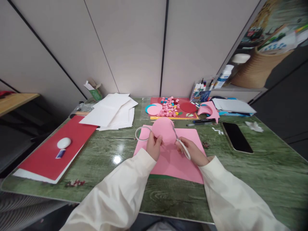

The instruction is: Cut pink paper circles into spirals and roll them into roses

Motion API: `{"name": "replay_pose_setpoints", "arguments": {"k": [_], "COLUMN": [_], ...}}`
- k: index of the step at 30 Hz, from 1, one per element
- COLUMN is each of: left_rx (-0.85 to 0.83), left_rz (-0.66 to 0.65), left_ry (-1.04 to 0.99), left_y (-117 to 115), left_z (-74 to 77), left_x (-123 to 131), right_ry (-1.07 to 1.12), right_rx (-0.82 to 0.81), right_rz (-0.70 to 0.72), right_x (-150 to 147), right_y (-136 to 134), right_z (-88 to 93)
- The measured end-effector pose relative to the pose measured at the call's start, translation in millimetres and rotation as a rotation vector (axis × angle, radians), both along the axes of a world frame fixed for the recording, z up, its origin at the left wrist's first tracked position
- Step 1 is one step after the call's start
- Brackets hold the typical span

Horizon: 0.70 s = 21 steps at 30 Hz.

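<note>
My left hand pinches the lower left edge of a round piece of pink paper. In my right hand is a pair of scissors with white handles, its blades at the right edge of the pink circle. Beneath both hands lies a larger pink sheet on the green table. A roll of tape rests beside my left hand, partly over the sheet's upper left corner.
White papers and a red sheet lie to the left. Behind the hands are pink pompom-like bits on red card. Pink offcuts, pens and a phone are on the right.
</note>
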<state>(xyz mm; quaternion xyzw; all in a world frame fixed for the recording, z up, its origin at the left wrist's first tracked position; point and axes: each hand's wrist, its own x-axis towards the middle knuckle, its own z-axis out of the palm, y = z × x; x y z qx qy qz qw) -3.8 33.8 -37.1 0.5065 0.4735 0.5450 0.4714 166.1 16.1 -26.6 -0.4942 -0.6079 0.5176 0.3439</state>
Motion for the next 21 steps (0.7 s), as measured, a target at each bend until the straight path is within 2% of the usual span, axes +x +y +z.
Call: {"name": "replay_pose_setpoints", "arguments": {"k": [18, 21], "left_rx": [0.045, 0.066], "left_rz": [0.073, 0.119], "left_ry": [-0.016, -0.026], "left_y": [6.8, 9.6], "left_z": [-0.3, 4.0], "left_x": [-1.0, -6.1], "right_ry": [-0.004, 0.0], "right_rx": [0.015, 0.014], "right_rz": [0.003, -0.009], "right_x": [1.8, 2.0], "right_y": [1.3, 1.8], "right_z": [2.8, 3.3]}}
